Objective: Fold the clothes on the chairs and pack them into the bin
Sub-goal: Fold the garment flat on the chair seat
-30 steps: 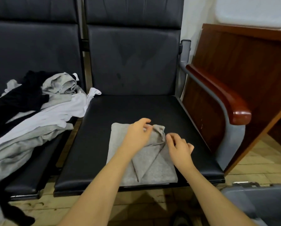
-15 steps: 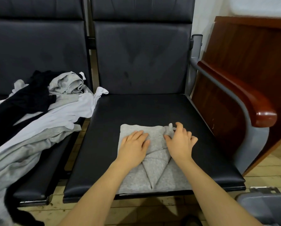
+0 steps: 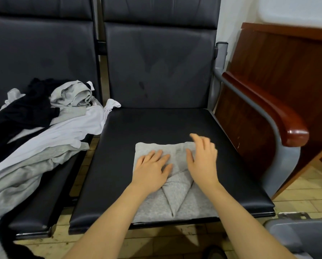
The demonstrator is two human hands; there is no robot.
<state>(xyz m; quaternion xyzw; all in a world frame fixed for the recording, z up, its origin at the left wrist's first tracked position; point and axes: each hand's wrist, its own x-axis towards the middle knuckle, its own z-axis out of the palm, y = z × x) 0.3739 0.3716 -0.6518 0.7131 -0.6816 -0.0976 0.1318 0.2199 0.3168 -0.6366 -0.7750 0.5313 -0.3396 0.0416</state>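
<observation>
1. Since the earlier frame: right hand [image 3: 203, 161] has lifted its fingers off the folded grey knit garment [image 3: 175, 186] and now hangs over that garment's far right corner, blurred; left hand [image 3: 152, 169] remains flat on the cloth.
2. Folded grey knit garment: lies on the near half of the black padded chair seat [image 3: 156, 128], its near edge flush with the seat's front lip; folded flaps meet in a downward-pointing V at its middle.
3. Left hand: palm down on the garment's left portion, fingers straight and slightly spread, pressing the fabric, gripping nothing.
4. Right hand: fingers extended and loosely spread, holding nothing; whether the heel of the hand touches the cloth cannot be told.
5. Heap of unfolded black, white and grey clothes [image 3: 40, 128]: on the neighbouring seat, left of the black padded chair seat; one white corner reaches onto that seat's far left edge.
6. Grey plastic bin [image 3: 302, 234]: on the floor at the seat's near right corner, only partly in view.
7. Glossy reddish-brown wooden armrest [image 3: 268, 109]: along the seat's right side, on a grey metal frame.
8. Dark wooden panel [image 3: 287, 62]: right of the seat, beyond the armrest.
</observation>
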